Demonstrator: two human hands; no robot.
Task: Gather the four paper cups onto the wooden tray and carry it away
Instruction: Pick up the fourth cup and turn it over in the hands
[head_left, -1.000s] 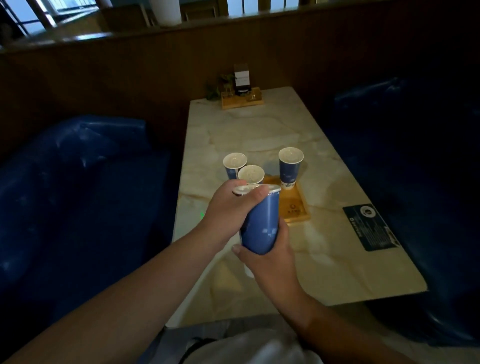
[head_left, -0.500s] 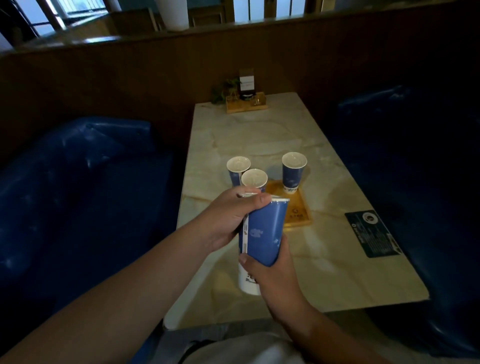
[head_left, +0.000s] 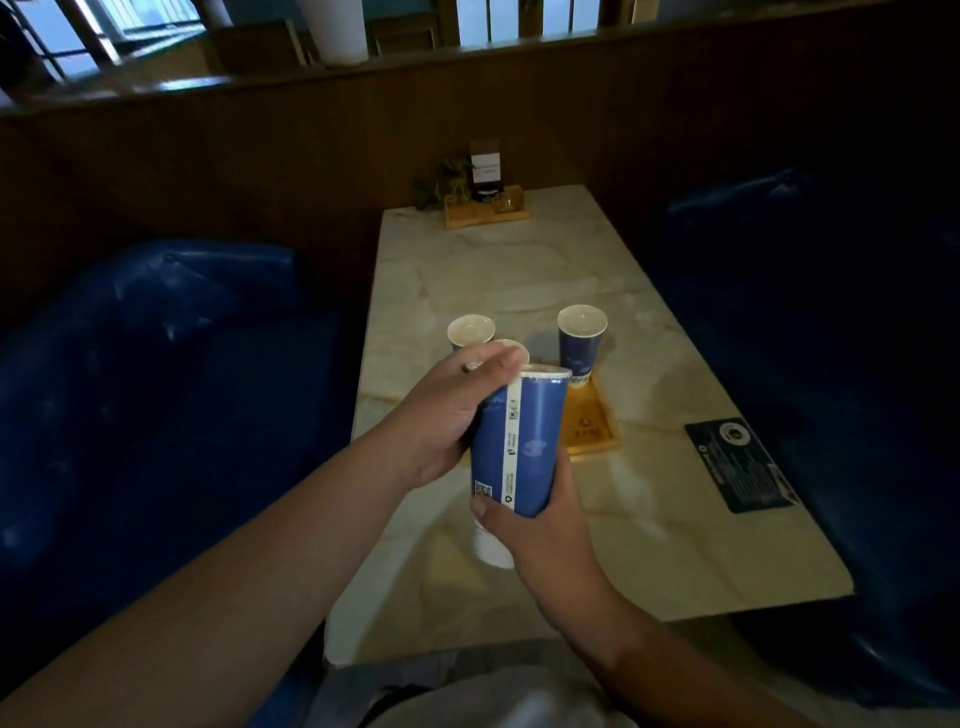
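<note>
Midair, blue cup upright: left hand grip near rim, right hand grip at base

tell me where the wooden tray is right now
In the head view the wooden tray lies flat on the marble table, just right of centre, partly hidden behind the held cup, with one standing cup on its far end.

The wooden tray is lying near the middle of the table. One cup is standing on the tray's far edge; two cups are standing to its left. A condiment holder is sitting at the far edge
</note>
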